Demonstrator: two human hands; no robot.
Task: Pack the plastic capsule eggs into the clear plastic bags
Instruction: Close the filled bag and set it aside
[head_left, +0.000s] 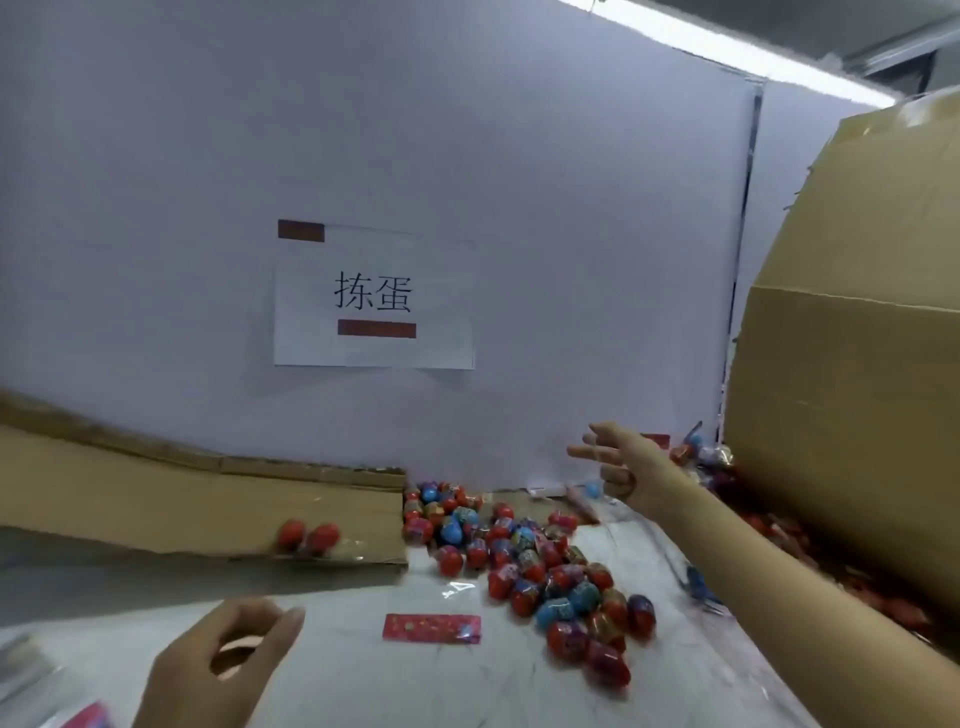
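Head view, single frame. Counter (363, 675): pale marbled surface, carrying a loose heap of capsule eggs (540, 566), red and blue, running from centre toward the near right; more lie in shadow at the foot of a large cardboard box (857, 389) on the right. Flattened cardboard sheet (182, 499), far left, bears two red eggs (309, 538) that appear to sit inside clear film, though blur prevents certainty. Red printed card (431, 627) lies flat in near centre, a scrap of clear film (457, 588) just beyond it. Paper sign (374, 299) with two characters is fixed to the white partition (519, 208) behind. Left hand (228, 665), near left: fingers loosely curled, nothing in them. Right hand (618, 467), far right: fingers spread and empty, stretched toward the items by the box. Clear material at the near left edge may be the bag supply; too blurred to confirm. Step judged in hand: between packs, reaching for fresh stock. Next move calls for securing a bag, opening its mouth, then feeding in eggs from the heap.
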